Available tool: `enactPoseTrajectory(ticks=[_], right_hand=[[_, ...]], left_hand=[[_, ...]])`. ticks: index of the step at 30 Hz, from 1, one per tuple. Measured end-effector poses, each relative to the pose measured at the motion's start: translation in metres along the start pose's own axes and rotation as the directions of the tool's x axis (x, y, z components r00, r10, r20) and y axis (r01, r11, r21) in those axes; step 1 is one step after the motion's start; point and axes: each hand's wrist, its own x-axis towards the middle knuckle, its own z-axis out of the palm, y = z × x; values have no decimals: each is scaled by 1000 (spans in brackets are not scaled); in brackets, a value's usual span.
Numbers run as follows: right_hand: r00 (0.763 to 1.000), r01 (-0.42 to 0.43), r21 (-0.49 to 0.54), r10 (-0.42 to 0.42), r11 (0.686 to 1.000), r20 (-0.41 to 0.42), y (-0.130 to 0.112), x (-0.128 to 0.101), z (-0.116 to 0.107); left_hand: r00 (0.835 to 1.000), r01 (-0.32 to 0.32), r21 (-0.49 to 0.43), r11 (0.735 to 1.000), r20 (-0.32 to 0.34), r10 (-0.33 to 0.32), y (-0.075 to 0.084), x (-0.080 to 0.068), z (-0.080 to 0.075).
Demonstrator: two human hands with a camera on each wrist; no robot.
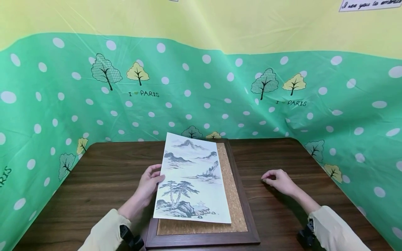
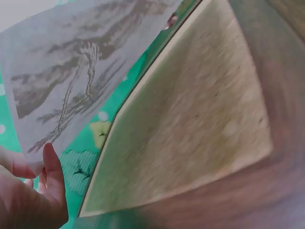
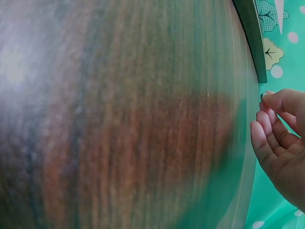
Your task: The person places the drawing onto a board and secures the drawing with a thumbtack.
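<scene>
My left hand (image 1: 148, 186) pinches the left edge of a white paper sheet (image 1: 185, 167) printed with an ink landscape of mountains and pine trees. Tilted slightly, the sheet hangs over a cork board (image 1: 232, 188) in a dark wooden frame. In the left wrist view the paper (image 2: 71, 71) is raised off the cork (image 2: 205, 109), with the thumb (image 2: 55, 181) on its edge. To the right of the board, my right hand (image 1: 280, 181) is just above the table, thumb and forefinger pinched on a tiny dark thing (image 3: 262, 97), too small to identify.
The board lies on a dark brown wooden table (image 1: 103, 184). Behind and on both sides hangs a green and yellow cloth (image 1: 194, 83) with white dots and printed trees. Dark cameras are strapped to both wrists.
</scene>
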Motion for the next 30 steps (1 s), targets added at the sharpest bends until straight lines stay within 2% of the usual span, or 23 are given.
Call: enactPoseTrajectory(ticks=[11, 18, 24, 30], right_hand=[[1000, 10, -24, -10, 1000, -9, -1, -1, 0], [1000, 11, -24, -11, 1000, -7, -2, 0, 2], [1000, 8, -29, -8, 1000, -3, 0, 0, 4], [1000, 7, -32, -7, 999, 4, 1, 2, 5]], left_hand=[[999, -38, 143, 989, -11, 40, -21, -5, 18], [995, -82, 209, 974, -46, 94, -24, -7, 24], [994, -80, 249, 965, -51, 96, -26, -7, 28], [992, -81, 333, 939, -66, 109, -27, -6, 26]])
